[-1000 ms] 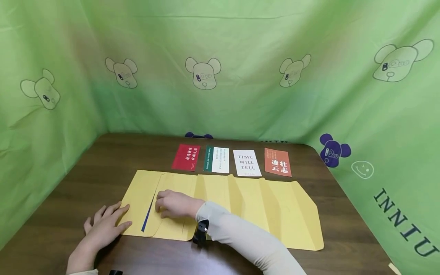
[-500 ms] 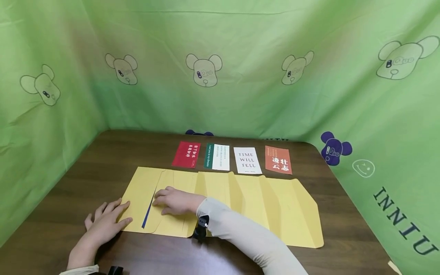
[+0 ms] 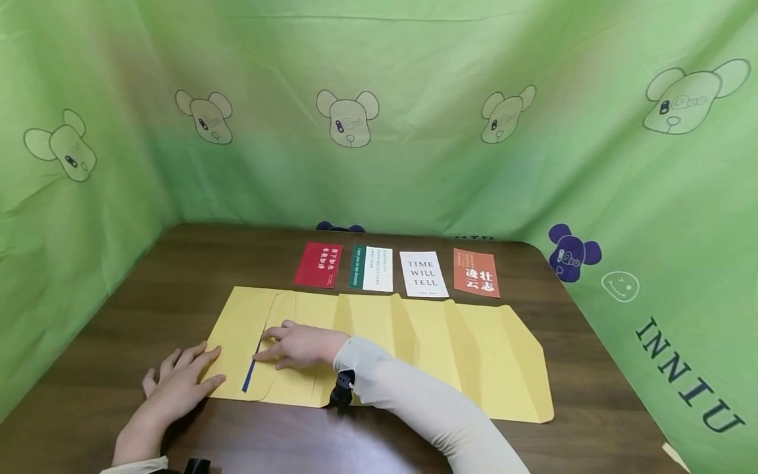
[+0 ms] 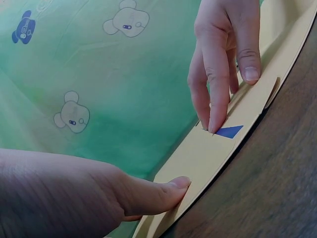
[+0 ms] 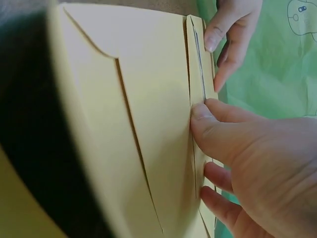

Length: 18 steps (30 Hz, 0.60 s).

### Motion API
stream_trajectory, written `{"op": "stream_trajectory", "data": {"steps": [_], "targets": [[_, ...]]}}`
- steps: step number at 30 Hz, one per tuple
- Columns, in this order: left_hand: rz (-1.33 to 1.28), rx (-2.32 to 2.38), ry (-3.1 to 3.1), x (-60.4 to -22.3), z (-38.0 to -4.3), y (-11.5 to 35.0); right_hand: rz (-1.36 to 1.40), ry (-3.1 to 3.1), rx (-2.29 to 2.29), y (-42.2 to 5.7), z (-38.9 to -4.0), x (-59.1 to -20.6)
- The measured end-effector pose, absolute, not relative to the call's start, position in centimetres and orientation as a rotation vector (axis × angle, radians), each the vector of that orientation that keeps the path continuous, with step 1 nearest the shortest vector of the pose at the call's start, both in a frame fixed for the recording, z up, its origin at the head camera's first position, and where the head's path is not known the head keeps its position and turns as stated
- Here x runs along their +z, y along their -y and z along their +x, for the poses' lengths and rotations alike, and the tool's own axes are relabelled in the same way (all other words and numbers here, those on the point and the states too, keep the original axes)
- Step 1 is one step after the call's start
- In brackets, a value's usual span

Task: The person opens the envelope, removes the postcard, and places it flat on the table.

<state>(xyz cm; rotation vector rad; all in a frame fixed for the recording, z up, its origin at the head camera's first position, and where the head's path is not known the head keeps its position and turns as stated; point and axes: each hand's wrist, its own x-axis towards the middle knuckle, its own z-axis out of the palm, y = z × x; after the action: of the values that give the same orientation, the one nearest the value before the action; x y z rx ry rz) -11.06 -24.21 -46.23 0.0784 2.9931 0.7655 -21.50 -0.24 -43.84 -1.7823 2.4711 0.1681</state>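
Several yellow envelopes overlap in a row along the table, flaps toward the right. My left hand (image 3: 177,388) rests on the left edge of the leftmost envelope (image 3: 237,319), fingers spread, its thumb lying on the paper in the left wrist view. A narrow dark blue strip (image 3: 249,378) shows at the slit between that envelope and the flap edge beside it. My right hand (image 3: 302,345) lies over the row, its index fingertip touching the slit at the upper end of the blue strip. What the blue strip belongs to is hidden.
Behind the envelopes lie a red card (image 3: 318,265), a green and white card (image 3: 372,268), a white card (image 3: 423,274) and an orange card (image 3: 476,272). A green printed cloth (image 3: 266,178) surrounds the brown wooden table (image 3: 136,316).
My right hand has moved slightly left, and its index finger has stretched out to the blue strip. My left hand has stayed in place on the envelope.
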Motion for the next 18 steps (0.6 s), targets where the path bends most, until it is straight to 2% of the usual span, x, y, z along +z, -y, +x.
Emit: {"op": "stream_trajectory", "data": {"steps": [18], "targets": [[0.081, 0.738, -2.993, -46.02, -11.04, 24.33, -1.934, -2.443, 0.186, 0.14, -21.62, -43.69]]}}
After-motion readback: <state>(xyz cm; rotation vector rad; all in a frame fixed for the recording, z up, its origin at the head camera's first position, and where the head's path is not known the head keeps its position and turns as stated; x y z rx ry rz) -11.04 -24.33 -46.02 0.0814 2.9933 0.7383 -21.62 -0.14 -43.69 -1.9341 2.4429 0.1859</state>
